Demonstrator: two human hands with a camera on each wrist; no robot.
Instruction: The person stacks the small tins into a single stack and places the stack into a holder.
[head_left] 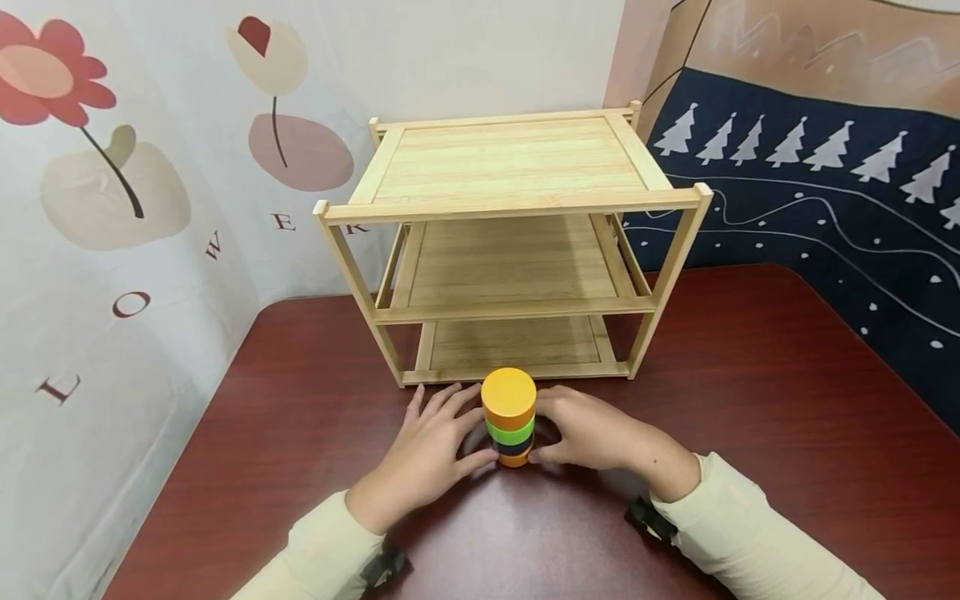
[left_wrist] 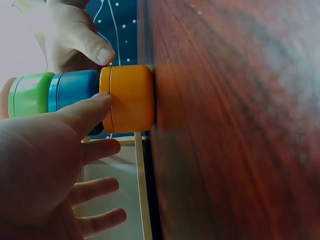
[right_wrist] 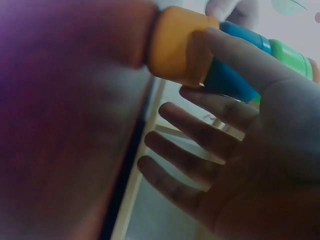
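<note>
A stack of several round lidded jars stands upright on the table. From the bottom they are an orange jar (left_wrist: 131, 98), a dark blue jar (left_wrist: 75, 89), a green jar (left_wrist: 31, 93) and a top orange jar (head_left: 509, 396). My left hand (head_left: 426, 446) is at the stack's left side, its thumb tip at the bottom orange jar and its other fingers spread, fairly straight. From the right, my right hand (head_left: 592, 429) reaches in likewise; in the right wrist view its thumb lies against the stack near the bottom jar's lid, the other fingers extended.
Just behind the stack stands a three-tier wooden shelf (head_left: 517, 312). The dark red table (head_left: 300, 400) carries both. A wall with flower pictures (head_left: 180, 275) borders the left, and a dark blue tree-patterned wall (head_left: 795, 204) the right.
</note>
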